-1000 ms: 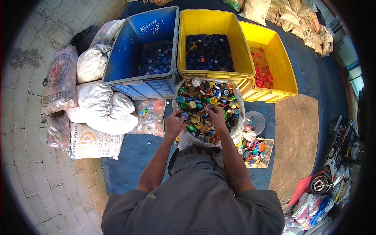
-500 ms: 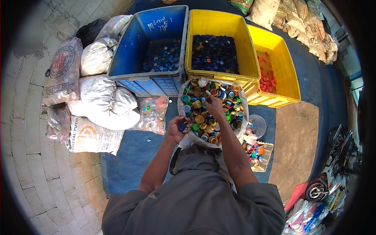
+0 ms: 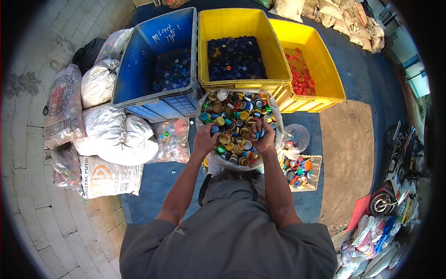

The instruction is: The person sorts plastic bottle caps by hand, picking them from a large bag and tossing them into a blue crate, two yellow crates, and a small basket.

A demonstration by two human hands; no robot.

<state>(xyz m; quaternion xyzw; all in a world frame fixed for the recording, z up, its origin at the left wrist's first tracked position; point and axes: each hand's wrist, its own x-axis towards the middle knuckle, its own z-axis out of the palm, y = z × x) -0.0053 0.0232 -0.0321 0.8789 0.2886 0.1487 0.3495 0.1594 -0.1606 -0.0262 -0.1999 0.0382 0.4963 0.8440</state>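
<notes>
On the printed sack [image 3: 69,109] at far left, reads "BERAS CULEN" beneath a round red emblem [image 3: 58,96], with surrounding lettering too blurred to decipher. On the white sack [image 3: 127,174] at lower left, reads "KRISTAL PUTIH", bottom to top along the left edge; beside an orange emblem [image 3: 101,179], includes illegible small print. Inside the blue bin [image 3: 168,106], on the far wall, shows undecipherable white handwriting [image 3: 167,34].

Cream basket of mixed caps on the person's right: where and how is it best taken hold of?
The cream basket is probably best held by its right rim, from the right: that rim shows uncovered beside the tan patch of floor, while the cap-filled sack crowds the left.
</notes>
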